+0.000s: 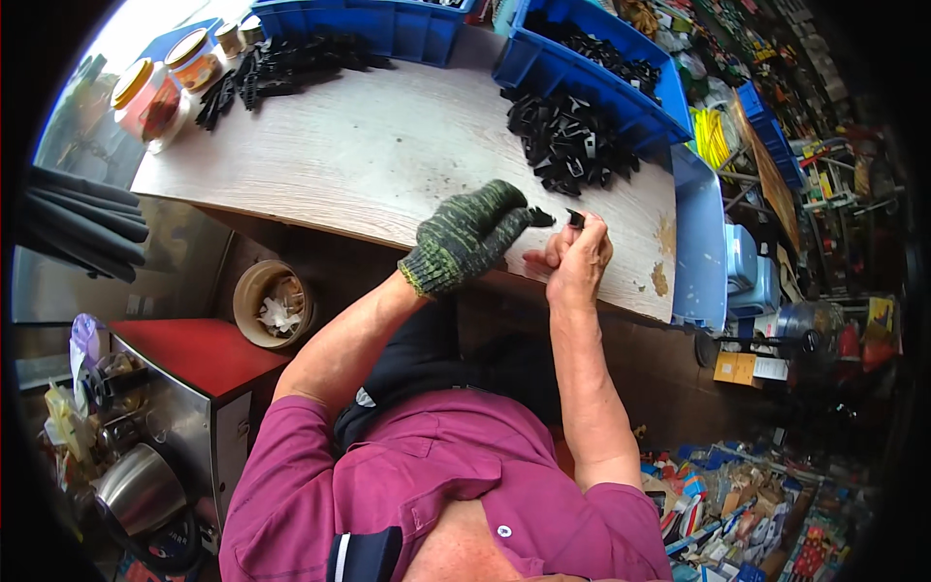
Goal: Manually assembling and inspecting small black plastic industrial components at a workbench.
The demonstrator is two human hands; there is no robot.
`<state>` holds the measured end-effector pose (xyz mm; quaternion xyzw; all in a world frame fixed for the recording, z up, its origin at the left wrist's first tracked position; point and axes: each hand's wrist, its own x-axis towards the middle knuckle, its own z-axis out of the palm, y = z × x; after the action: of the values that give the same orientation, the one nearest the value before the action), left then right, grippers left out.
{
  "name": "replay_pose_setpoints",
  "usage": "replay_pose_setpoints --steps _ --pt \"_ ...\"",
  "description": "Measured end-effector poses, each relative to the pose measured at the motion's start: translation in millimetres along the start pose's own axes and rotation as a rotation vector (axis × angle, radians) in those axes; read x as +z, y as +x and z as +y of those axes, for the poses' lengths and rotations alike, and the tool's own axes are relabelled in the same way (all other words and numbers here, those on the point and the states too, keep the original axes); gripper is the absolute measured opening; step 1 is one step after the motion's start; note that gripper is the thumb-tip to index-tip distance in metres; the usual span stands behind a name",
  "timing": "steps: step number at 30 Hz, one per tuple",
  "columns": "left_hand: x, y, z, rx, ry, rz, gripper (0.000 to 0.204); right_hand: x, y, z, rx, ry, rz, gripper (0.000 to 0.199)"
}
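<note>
Your gloved left hand [465,236] pinches a small black clip [540,217], your bare right hand [579,254] pinches another black clip [575,218], at the table's [388,155] near edge.

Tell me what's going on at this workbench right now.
A person in a magenta shirt works at a wooden bench. The left hand, in a green knit glove, and the bare right hand each pinch a small black part near the bench's front edge. A pile of similar black parts lies just beyond, beside a blue bin holding more. Jars stand at the far left corner.
</note>
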<state>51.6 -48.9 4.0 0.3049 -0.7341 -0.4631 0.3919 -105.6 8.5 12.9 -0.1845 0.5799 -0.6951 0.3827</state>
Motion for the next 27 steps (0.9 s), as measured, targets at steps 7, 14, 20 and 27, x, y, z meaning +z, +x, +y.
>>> replay_pose_setpoints --steps 7,14,20,27 --pt "24 4 -6 0.063 0.021 -0.021 0.022 -1 -3 0 -0.092 -0.112 -0.022 0.026" --pt "54 5 -11 -0.037 -0.169 0.127 0.024 0 -6 6 -0.134 -0.199 0.019 0.025" --pt "75 6 -1 -0.002 -0.046 0.222 0.028 -12 -2 11 -0.303 -0.275 -0.022 0.029" --pt "55 -12 8 -0.087 -0.251 0.169 0.038 -14 6 -13 -0.093 -0.166 0.03 0.029"
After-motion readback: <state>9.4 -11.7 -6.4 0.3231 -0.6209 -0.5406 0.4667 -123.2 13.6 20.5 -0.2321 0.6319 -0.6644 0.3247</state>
